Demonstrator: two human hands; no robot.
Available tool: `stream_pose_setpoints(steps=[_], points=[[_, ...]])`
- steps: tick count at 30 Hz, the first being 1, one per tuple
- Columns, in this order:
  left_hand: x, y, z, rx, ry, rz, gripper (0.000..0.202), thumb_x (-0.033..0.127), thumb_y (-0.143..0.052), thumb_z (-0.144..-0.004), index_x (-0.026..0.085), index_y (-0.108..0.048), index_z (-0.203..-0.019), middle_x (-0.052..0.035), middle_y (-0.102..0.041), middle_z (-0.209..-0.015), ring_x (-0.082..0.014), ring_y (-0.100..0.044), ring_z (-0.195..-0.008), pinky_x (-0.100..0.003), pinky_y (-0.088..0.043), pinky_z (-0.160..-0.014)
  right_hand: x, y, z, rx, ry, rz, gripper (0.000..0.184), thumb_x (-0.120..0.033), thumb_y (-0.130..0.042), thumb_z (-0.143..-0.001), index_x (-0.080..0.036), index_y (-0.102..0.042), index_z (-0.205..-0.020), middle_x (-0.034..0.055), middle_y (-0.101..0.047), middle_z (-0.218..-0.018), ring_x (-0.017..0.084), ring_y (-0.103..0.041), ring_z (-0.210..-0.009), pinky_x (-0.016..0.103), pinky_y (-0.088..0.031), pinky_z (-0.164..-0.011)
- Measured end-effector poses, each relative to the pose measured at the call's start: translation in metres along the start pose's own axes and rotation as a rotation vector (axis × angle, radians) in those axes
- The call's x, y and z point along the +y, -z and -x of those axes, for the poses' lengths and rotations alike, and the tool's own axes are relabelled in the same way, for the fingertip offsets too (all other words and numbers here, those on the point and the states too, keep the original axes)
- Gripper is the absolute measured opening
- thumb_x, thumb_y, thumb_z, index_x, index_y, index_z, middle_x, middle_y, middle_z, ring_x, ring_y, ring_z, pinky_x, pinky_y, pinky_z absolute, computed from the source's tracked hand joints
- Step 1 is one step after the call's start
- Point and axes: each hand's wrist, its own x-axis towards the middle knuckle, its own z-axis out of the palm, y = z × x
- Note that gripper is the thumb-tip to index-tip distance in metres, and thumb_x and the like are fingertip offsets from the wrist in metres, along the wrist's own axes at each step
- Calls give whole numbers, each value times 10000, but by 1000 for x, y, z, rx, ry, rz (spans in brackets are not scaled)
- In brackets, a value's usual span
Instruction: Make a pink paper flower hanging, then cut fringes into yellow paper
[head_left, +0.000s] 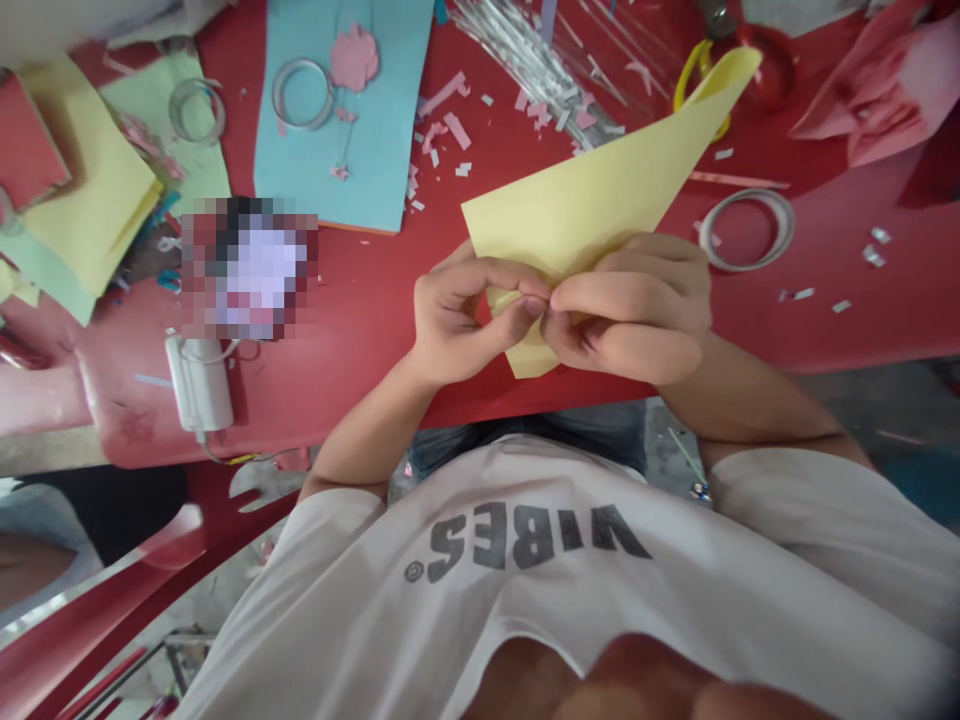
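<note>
A sheet of yellow paper (592, 200) lies folded over the near edge of the red table (360, 310), its long tip pointing to the far right. My left hand (465, 315) pinches the paper's near corner between thumb and forefinger. My right hand (637, 310) is closed on the same corner from the right, its fingertips touching those of the left hand. A small flap of the paper (529, 358) shows below both hands.
A light blue sheet (337, 130) with a tape ring (302, 93) and a pink cutout (354, 57) lies at the back. Another tape ring (746, 228) sits right of my hands. Paper scraps, yellow and green sheets (97, 180), a white charger (199, 380) and pink paper (885, 100) surround them.
</note>
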Motion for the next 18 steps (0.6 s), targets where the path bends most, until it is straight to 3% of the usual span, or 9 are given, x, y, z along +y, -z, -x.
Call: stream_pose_setpoints(steps=[3, 6, 8, 12, 18], points=[[4, -2, -1, 14, 20, 27, 47, 347, -827, -1041, 303, -839, -1052, 3, -819, -946, -167, -783, -858, -341, -651, -728, 6, -5, 12, -80, -41, -40, 415, -278, -701, -981, -282, -308, -846, -138, -695, -703, 78, -478, -464, 327, -422, -519], [8, -3, -3, 15, 52, 61, 45, 348, -827, -1044, 304, -838, -1045, 4, -827, -944, -167, -796, -854, -341, -663, -741, 9, -14, 19, 133, 17, -90, 416, -254, -701, -1026, -276, -318, -866, -162, -736, -780, 52, -423, -444, 307, -451, -550], [9, -2, -3, 11, 70, 57, 84, 380, -828, -1045, 300, -833, -1024, 2, -829, -937, -170, -798, -839, -346, -669, -737, 7, -16, 21, 193, 33, -77, 361, -278, -695, -1052, -284, -372, -892, -163, -744, -815, 59, -434, -455, 303, -480, -574], [10, 3, -4, -25, 105, 35, 158, 448, -834, -1037, 298, -834, -990, 1, -829, -919, -179, -797, -830, -355, -665, -722, 2, -10, 12, 28, -51, 5, 299, -311, -691, -1048, -305, -414, -937, -129, -750, -848, 97, -584, -550, 331, -516, -620], [15, 2, -5, -39, 170, 82, 200, 492, -831, -1035, 297, -846, -996, 6, -844, -944, -188, -818, -850, -364, -685, -744, 6, -12, -17, 391, 298, -13, 450, -166, -728, -937, -286, -294, -924, -149, -747, -976, 35, -456, -506, 253, -353, -485]])
